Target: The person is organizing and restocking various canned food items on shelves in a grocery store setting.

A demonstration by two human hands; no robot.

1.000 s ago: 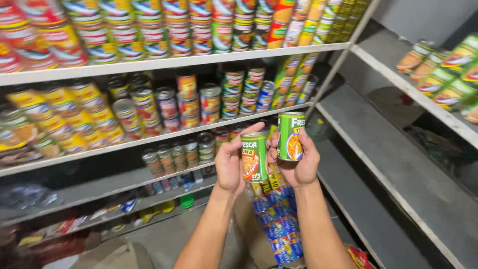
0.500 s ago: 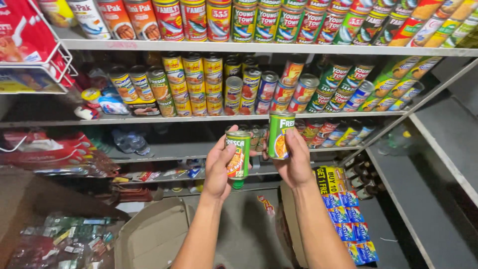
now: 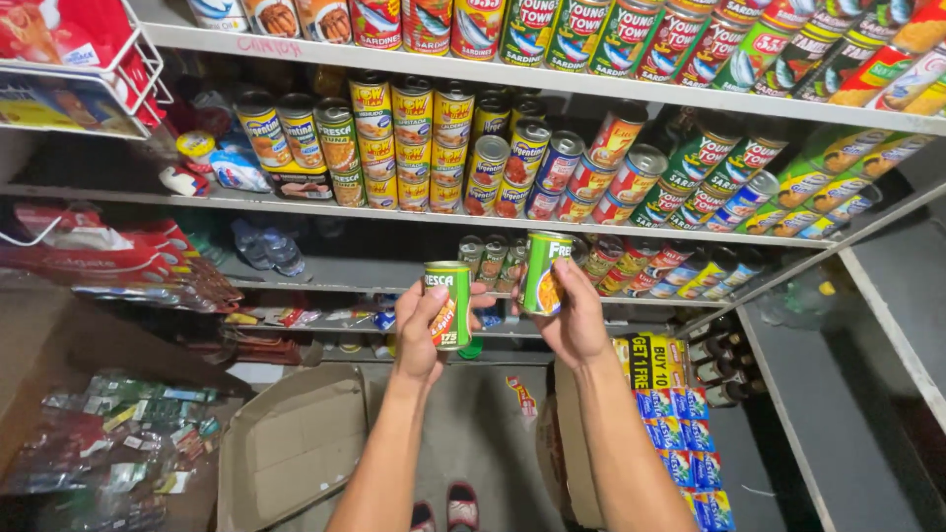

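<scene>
The left hand (image 3: 422,330) is wrapped tight around a small green can (image 3: 448,304). The right hand (image 3: 572,315) is wrapped tight around a second green can (image 3: 543,273), held a little higher. Both cans stand upright in the air, side by side and close but not touching. They are out in front of the shelves, not on one.

Just behind the cans is a grey middle shelf (image 3: 325,264) with a short row of cans (image 3: 493,258) at its back. The shelf above it is full of stacked yellow cans (image 3: 414,148) and red and green ones. The top shelf (image 3: 552,84) holds one more long row.

So both cans are picked up and in hand, and neither one is set down on a shelf yet.

Down below, an open cardboard box (image 3: 291,443) lies on the floor, and blue packets (image 3: 685,433) hang by the right arm.
</scene>
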